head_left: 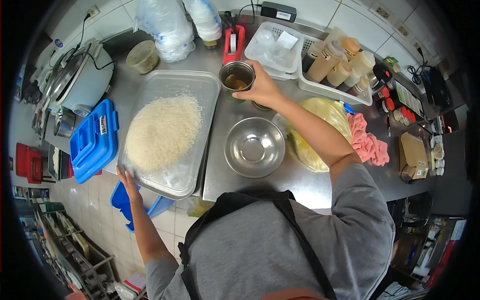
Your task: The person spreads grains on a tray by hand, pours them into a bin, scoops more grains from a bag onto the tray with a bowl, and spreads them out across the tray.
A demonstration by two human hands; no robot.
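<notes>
My right hand (261, 86) is closed round a steel cup (236, 75) with some brownish contents at its bottom. The cup is above the counter, just off the right rim of a large metal tray (170, 79). White rice grains (162, 132) lie heaped and spread across that tray. At the tray's lower left corner is my left hand (130, 186), its fingers stretched out along the edge and holding nothing. A shiny steel bowl (254, 147) sits on the counter below the cup. Part of another round metal rim shows under my right wrist.
A blue lid (95, 140) leans left of the tray, near a large cooker (82, 75). Sauce bottles fill a white basket (332, 90) at the back right. A yellow bag (320, 132) and pink cloth (367, 140) lie right of the bowl. A red tape dispenser (233, 45) stands behind.
</notes>
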